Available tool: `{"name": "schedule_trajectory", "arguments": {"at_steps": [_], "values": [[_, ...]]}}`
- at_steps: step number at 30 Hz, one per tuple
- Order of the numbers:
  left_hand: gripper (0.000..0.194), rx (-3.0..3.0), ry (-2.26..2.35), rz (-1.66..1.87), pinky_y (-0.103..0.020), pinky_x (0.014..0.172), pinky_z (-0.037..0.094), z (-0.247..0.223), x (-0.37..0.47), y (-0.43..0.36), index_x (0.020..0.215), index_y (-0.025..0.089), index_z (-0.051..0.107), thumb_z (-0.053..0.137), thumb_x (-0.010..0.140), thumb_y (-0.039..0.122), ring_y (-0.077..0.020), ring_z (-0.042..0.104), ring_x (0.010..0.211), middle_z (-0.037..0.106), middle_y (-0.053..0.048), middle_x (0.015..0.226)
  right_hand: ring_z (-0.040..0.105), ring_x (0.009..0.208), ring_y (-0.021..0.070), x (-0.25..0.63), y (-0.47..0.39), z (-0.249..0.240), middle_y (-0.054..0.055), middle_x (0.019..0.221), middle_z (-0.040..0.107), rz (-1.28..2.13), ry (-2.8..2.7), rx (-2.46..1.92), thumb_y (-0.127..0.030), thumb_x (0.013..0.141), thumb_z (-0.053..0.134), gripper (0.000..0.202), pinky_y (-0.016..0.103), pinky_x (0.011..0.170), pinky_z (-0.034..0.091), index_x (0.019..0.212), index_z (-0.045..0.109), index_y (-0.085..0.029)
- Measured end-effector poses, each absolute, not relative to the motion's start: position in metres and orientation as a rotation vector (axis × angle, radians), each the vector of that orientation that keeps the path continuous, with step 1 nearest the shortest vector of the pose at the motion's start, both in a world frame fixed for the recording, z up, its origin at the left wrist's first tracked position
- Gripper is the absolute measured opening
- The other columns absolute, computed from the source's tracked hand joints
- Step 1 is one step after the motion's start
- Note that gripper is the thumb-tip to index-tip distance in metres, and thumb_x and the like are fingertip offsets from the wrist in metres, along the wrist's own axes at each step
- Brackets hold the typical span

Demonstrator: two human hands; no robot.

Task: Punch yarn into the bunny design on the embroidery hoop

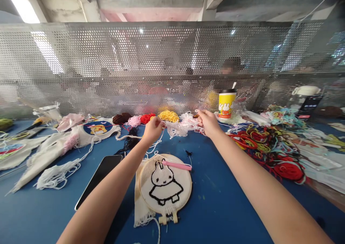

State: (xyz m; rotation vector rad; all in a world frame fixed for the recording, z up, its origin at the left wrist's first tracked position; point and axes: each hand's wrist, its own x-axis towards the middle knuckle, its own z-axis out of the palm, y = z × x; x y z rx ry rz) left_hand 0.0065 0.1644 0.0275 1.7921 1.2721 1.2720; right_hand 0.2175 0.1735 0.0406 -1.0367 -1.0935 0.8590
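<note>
Both arms reach forward over the blue table to a loose bundle of white yarn point(176, 129). My left hand point(153, 129) is closed on strands at its left end. Fingers pinched, my right hand point(208, 122) grips strands at the right end. Nearer me lies an embroidery hoop point(191, 191) with a rabbit outlined in black on white cloth. A pink punch needle point(176, 165) rests across the hoop's upper right. White yarn runs from near the hoop's top up toward my left hand.
Yellow yarn point(169, 116), red yarn point(147, 118) and brown yarn point(122, 118) line the back. A yellow cup point(225, 105) stands behind my right hand. Tangled yarn point(256, 139) covers the right side. A phone point(99, 177) and another embroidered hoop point(97, 127) lie left. A perforated metal screen point(167, 57) rises behind.
</note>
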Motion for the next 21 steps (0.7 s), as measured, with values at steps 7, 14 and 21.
{"name": "schedule_trajectory", "arguments": {"at_steps": [7, 14, 21], "values": [[0.024, 1.526, 1.152, 1.304, -0.031, 0.062, 0.049, 0.034, 0.013, 0.159, 0.101, 0.013, 0.049, 0.044, 0.082, 0.026, -0.0134, 0.057, 0.073, 0.057, -0.005, 0.092, 0.053, 0.088, 0.0159, 0.252, 0.178, 0.056, 0.007, 0.105, 0.050, 0.857, -0.817, -1.099, -0.028, 0.082, 0.044, 0.028, 0.036, 0.073, 0.045, 0.106, 0.046, -0.014], [0.023, 1.479, 1.064, 1.279, -0.031, 0.063, 0.049, 0.037, 0.018, 0.153, 0.100, 0.013, 0.050, 0.045, 0.081, 0.025, -0.0136, 0.057, 0.073, 0.057, -0.005, 0.093, 0.052, 0.089, 0.0162, 0.275, 0.174, 0.062, 0.007, 0.106, 0.050, 0.698, -0.955, -1.191, -0.027, 0.082, 0.044, 0.028, 0.036, 0.074, 0.044, 0.107, 0.046, -0.014], [0.021, 1.591, 0.926, 1.179, -0.030, 0.061, 0.049, 0.039, 0.023, 0.148, 0.098, 0.013, 0.051, 0.046, 0.081, 0.024, -0.0127, 0.057, 0.071, 0.058, -0.004, 0.089, 0.052, 0.081, 0.0166, 0.213, 0.149, 0.069, 0.001, 0.076, 0.058, 0.517, -1.668, -1.049, -0.008, 0.059, 0.062, 0.012, 0.035, 0.083, 0.036, 0.063, 0.062, -0.020]]}}
